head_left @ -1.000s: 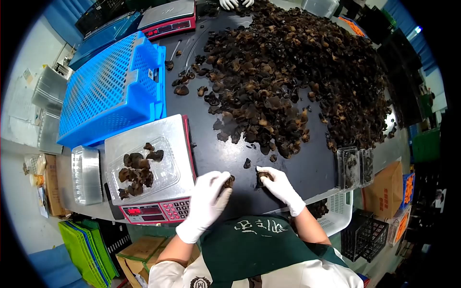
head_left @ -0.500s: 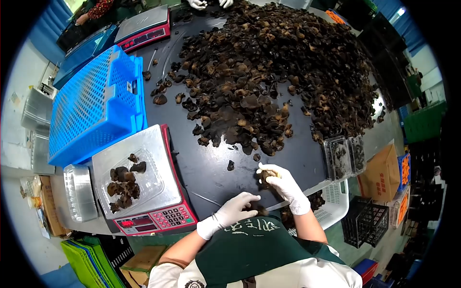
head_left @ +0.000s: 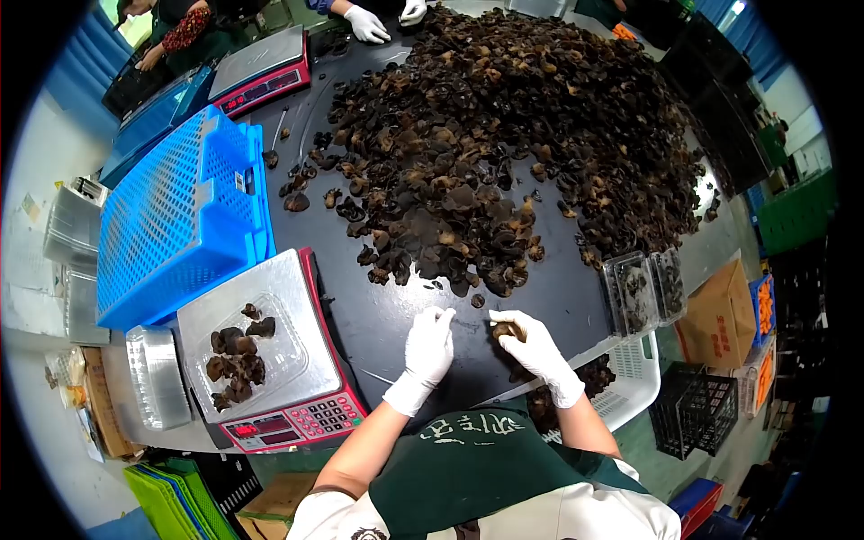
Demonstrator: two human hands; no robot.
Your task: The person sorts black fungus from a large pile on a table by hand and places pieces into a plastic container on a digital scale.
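My left hand (head_left: 430, 347), in a white glove, reaches over the dark tabletop below the front of the mushroom heap. Its fingers are pressed together, and what they hold, if anything, is hidden. My right hand (head_left: 540, 356), gloved too, is closed on a brown wood ear mushroom (head_left: 508, 332) near the table's front edge. Ahead of both hands spreads a large heap of wood ear mushrooms (head_left: 450, 202). One small loose piece (head_left: 478, 301) lies just off the heap. Left of my hands, several mushrooms (head_left: 238, 360) sit in a clear plastic tray (head_left: 290, 346) on a red scale (head_left: 310, 418).
A blue crate (head_left: 157, 234) and stacked clear trays (head_left: 158, 378) stand at left. Filled clear boxes (head_left: 631, 292) sit at the right edge, above a white basket (head_left: 630, 387) holding mushrooms. Another person's gloved hands (head_left: 367, 24) are across the table, near a second scale (head_left: 261, 70).
My left hand has moved forward from the apron to the tabletop, over where a loose piece lay. My right hand stays nearly in place with its mushroom. The camera view shifted slightly.
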